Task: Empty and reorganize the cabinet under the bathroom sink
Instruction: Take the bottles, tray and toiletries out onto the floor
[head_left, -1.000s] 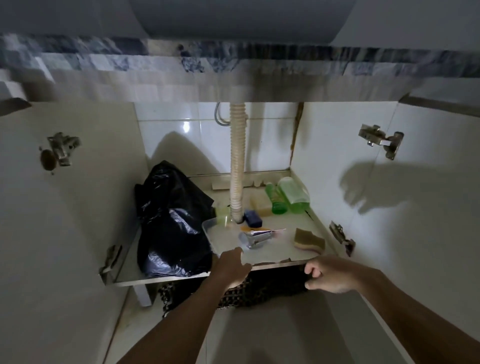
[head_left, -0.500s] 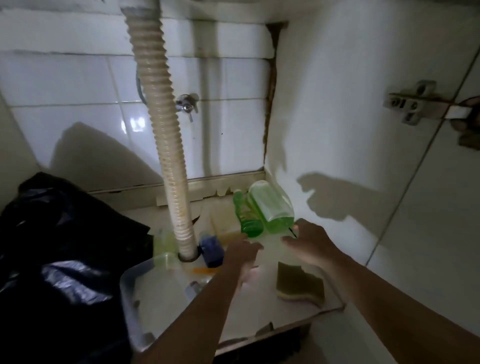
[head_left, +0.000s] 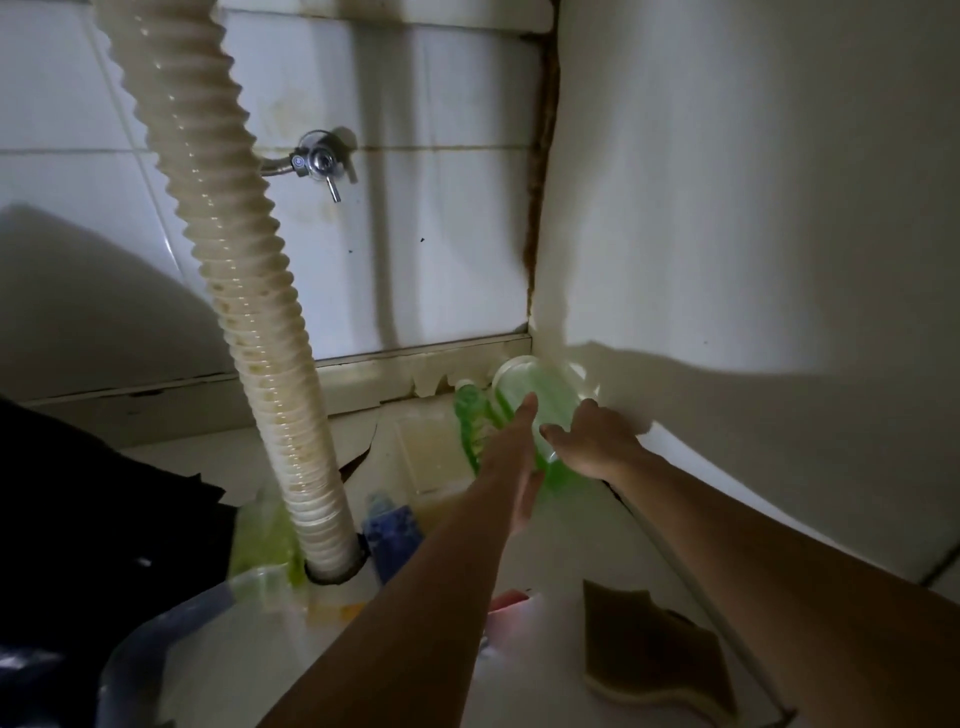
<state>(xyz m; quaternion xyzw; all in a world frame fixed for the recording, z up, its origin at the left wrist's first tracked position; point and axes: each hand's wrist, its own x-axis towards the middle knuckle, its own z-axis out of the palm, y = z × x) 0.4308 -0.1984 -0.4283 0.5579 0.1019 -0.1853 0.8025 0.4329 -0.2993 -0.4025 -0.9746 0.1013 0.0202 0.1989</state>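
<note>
A large clear bottle of green liquid (head_left: 524, 387) lies in the back right corner of the cabinet floor (head_left: 558, 566). A smaller green bottle (head_left: 470, 418) lies against its left side. My left hand (head_left: 511, 457) stretches flat, fingers apart, between the two bottles along the large one's left side. My right hand (head_left: 595, 441) rests on the large bottle's right side, thumb over its top. Whether it grips is unclear. A brown sponge (head_left: 657, 654) lies front right.
A ribbed drain hose (head_left: 234, 260) drops to the floor at centre left, with a blue item (head_left: 389, 530) and a pale green item (head_left: 265, 535) beside its foot. A clear plastic tub (head_left: 171, 649) and a black bag (head_left: 78, 519) sit left. A metal valve (head_left: 319, 163) juts from the tiles.
The view has pushed deeper into the cabinet. Both hands have left the shelf's front edge and reached back to the green bottles in the corner. The bottles have not moved.
</note>
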